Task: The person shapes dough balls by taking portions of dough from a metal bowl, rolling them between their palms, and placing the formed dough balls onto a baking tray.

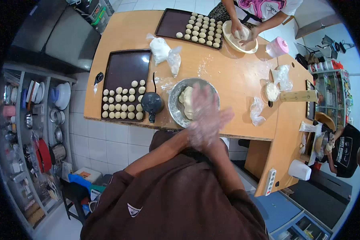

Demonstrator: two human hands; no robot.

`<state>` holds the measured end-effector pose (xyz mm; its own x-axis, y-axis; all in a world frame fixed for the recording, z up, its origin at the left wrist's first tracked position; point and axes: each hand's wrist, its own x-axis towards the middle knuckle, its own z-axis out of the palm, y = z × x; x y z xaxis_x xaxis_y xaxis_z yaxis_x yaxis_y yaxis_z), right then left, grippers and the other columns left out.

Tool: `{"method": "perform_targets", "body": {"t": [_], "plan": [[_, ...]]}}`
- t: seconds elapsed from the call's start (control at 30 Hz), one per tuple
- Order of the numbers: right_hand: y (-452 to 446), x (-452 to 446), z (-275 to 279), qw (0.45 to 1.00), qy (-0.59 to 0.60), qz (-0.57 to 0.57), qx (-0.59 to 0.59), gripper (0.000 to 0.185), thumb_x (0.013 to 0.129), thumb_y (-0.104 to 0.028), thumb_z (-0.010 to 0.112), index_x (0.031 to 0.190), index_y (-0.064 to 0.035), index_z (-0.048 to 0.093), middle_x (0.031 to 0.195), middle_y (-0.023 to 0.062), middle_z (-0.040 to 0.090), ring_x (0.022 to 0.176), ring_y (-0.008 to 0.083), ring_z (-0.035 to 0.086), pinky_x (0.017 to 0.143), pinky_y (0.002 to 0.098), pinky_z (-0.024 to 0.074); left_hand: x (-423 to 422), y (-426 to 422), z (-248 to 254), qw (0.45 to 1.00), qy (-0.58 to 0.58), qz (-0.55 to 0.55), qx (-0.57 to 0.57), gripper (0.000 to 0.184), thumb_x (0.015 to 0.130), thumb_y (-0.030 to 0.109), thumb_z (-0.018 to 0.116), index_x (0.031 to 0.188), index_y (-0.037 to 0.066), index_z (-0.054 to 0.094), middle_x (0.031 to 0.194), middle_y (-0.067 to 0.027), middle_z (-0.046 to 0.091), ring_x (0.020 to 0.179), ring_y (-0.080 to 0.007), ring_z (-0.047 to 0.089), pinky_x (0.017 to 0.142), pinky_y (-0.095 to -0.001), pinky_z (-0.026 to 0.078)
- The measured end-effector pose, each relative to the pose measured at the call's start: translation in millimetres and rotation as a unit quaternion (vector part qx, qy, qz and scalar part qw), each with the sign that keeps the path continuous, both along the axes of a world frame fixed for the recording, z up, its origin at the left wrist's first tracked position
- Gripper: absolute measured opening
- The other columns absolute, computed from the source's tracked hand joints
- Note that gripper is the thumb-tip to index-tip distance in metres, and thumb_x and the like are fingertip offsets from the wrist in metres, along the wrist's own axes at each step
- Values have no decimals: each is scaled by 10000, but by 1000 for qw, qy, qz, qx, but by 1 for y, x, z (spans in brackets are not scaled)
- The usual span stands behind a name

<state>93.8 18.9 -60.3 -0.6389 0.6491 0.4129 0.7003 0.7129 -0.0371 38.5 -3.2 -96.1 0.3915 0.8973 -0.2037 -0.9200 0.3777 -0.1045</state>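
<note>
My left hand [219, 119] and my right hand [202, 103] meet palm to palm, smeared by motion, above the near edge of the table. White flour coats both; their fingers look stretched out, with nothing seen in them. Just behind them, a metal bowl [174, 108] dusted with flour holds a lump of pale dough [185, 100], partly covered by my hands. Left of the bowl is a dark round utensil with a handle [152, 103]. A dark baking tray [126, 66] beside it carries rows of small dough balls [124, 108].
Across the wooden table [228, 92], a person works in a cream basin [250, 51] near another tray [172, 24] of dough balls. Flour bags [160, 50], a pink-lidded container [277, 47] and a cardboard roll [299, 96] lie about. Another person [346, 150] stands far right.
</note>
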Motion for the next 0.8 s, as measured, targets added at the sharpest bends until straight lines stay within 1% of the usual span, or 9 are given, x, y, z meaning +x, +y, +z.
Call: {"method": "perform_targets", "body": {"t": [0.07,0.1,0.17,0.3,0.4,0.53,0.6,0.73,0.8], "plan": [[31,10,24,994,105,-15,-38,667,1006,-464,232,1477,1,318,1560,139,288,1473,337,166,1183,522,52,-19,-9,29,955,232,-90,162,706,999,534,311,1541,110,151,1525,-157,348,1424,-296,307,1161,-423,251],[35,14,29,967,222,-19,-122,636,1014,-434,250,1474,0,326,1557,124,302,1475,316,170,1182,520,71,-27,-7,36,968,208,-80,116,723,992,543,332,1543,116,140,1525,-154,349,1425,-293,306,1162,-422,251],[22,18,3,973,182,22,-138,628,1015,-426,257,1470,0,337,1550,114,322,1468,320,197,1181,519,81,-40,7,48,986,156,-56,26,760,977,562,374,1546,127,118,1524,-148,352,1426,-286,303,1163,-418,250],[-22,1,46,966,93,147,-189,638,1016,-443,240,1469,-6,343,1535,125,350,1454,333,238,1176,535,85,-9,18,0,990,81,32,107,683,995,523,361,1517,100,242,1504,-116,394,1399,-235,353,1159,-393,271],[22,6,45,987,105,57,-104,670,1011,-482,202,1477,-19,340,1537,132,346,1451,338,248,1180,529,76,-23,-1,28,962,235,-105,88,653,1011,490,324,1530,111,208,1541,-111,328,1427,-222,294,1179,-374,213],[36,29,-13,990,123,13,-75,711,1003,-525,184,1491,-23,308,1549,159,310,1458,346,223,1176,541,76,-46,15,66,982,163,-24,92,658,1016,473,314,1547,122,146,1580,-116,242,1453,-215,231,1194,-359,154],[1,-3,16,922,317,110,-194,688,1005,-482,203,1516,-21,206,1584,165,205,1467,383,154,1170,553,62,-34,22,53,983,140,38,110,686,1006,491,333,1548,116,140,1582,-129,228,1455,-212,223,1196,-364,147],[13,-4,36,918,321,83,-219,736,996,-526,178,1528,-18,159,1598,177,156,1476,385,108,1174,526,36,-4,9,15,999,-38,-2,-6,710,1000,536,303,1539,95,162,1565,-147,256,1438,-207,257,1184,-361,181],[31,10,38,945,261,27,-195,772,989,-570,154,1528,-17,162,1595,182,158,1479,373,101,1179,504,24,-14,-2,39,957,262,-68,101,669,1023,507,272,1517,57,243,1528,-147,342,1395,-169,347,1162,-335,242]]}}
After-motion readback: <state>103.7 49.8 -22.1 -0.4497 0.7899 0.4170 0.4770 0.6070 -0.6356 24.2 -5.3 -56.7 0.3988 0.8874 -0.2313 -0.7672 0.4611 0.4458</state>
